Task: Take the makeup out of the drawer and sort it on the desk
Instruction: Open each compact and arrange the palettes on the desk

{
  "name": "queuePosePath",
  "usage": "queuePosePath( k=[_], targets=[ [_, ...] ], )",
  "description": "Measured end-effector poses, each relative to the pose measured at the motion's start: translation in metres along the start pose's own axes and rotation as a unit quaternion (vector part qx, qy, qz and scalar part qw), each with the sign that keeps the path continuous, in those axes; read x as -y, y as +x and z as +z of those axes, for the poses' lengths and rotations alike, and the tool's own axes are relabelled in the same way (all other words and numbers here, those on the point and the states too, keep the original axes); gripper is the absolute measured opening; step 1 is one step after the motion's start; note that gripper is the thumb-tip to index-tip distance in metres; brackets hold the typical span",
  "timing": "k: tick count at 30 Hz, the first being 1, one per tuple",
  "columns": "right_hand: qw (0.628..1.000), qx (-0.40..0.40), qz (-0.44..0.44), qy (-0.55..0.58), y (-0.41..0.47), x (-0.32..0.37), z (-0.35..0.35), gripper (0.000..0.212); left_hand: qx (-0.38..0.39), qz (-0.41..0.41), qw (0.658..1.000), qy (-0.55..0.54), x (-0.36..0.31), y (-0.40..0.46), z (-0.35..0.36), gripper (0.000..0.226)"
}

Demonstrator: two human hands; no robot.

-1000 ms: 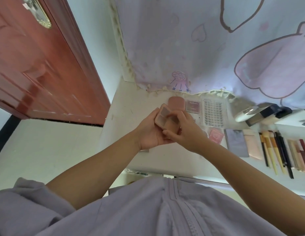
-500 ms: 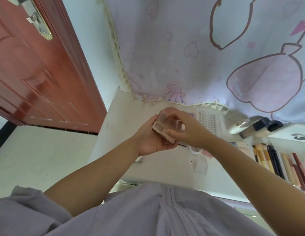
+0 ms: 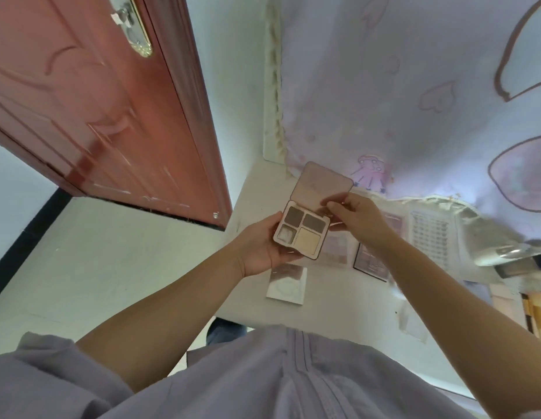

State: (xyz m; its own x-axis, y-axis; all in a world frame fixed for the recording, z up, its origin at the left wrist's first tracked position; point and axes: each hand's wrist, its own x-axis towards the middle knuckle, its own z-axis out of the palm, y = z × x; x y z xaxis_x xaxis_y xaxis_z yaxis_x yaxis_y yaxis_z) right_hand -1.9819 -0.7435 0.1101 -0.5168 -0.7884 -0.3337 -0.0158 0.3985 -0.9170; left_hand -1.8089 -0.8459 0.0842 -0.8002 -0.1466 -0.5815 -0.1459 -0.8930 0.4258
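Open palette [image 3: 305, 225] aloft over desk [image 3: 254, 192] | cradled from below in left hand [image 3: 260, 249], lid pinched by right hand [image 3: 359, 219] | risk: slipping from loose cradle, dropping onto clear packet [image 3: 286, 284] just beneath, cracking powder pans.

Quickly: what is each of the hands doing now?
Left hand: holds the base of the open palette.
Right hand: pinches the palette's lid.

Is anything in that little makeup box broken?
Maybe. In the open palette, held by the left hand and right hand, the lower-left pan looks whitish and patchy, unlike the three smooth ones. It may be worn or cracked; too blurry to tell.
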Motion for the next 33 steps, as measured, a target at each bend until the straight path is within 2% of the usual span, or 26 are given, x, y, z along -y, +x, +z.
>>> queuePosePath(
  k=[3,7,11,14,19,22,27,30,31,33],
  targets=[
    [1.000,-0.009,0.013,-0.024,0.039,0.006,0.025,0.017,-0.098,0.048,0.994,0.018,-0.036,0.006,-0.027,0.023],
    [0.998,-0.037,0.039,-0.032,0.096,0.014,0.055,0.017,-0.147,0.058,0.977,0.142,-0.084,0.019,-0.047,0.020],
    [0.995,-0.063,0.050,-0.060,0.145,0.016,0.075,0.013,-0.194,0.042,0.921,0.334,-0.117,0.043,-0.054,0.021],
    [0.992,-0.082,0.068,-0.071,0.167,0.008,0.082,0.011,-0.205,0.036,0.877,0.432,-0.130,0.057,-0.060,0.018],
    [0.978,-0.094,0.090,-0.161,0.179,-0.006,0.088,0.024,-0.188,0.015,0.867,0.462,-0.133,0.068,-0.073,0.013],
    [0.968,-0.115,0.091,-0.205,0.178,-0.009,0.090,0.023,-0.183,0.013,0.866,0.466,-0.133,0.070,-0.075,0.014],
    [0.974,-0.135,0.087,-0.158,0.164,-0.005,0.090,0.031,-0.188,0.005,0.864,0.466,-0.132,0.070,-0.075,0.019],
    [0.974,-0.136,0.069,-0.168,0.139,-0.003,0.082,0.036,-0.226,0.014,0.825,0.519,-0.120,0.062,-0.075,0.050],
    [0.972,-0.133,0.052,-0.189,0.127,-0.004,0.078,0.035,-0.250,0.040,0.811,0.527,-0.114,0.056,-0.073,0.050],
    [0.966,-0.119,0.007,-0.230,0.095,-0.006,0.072,0.026,-0.271,0.102,0.806,0.516,-0.096,0.041,-0.068,0.041]
  ],
)
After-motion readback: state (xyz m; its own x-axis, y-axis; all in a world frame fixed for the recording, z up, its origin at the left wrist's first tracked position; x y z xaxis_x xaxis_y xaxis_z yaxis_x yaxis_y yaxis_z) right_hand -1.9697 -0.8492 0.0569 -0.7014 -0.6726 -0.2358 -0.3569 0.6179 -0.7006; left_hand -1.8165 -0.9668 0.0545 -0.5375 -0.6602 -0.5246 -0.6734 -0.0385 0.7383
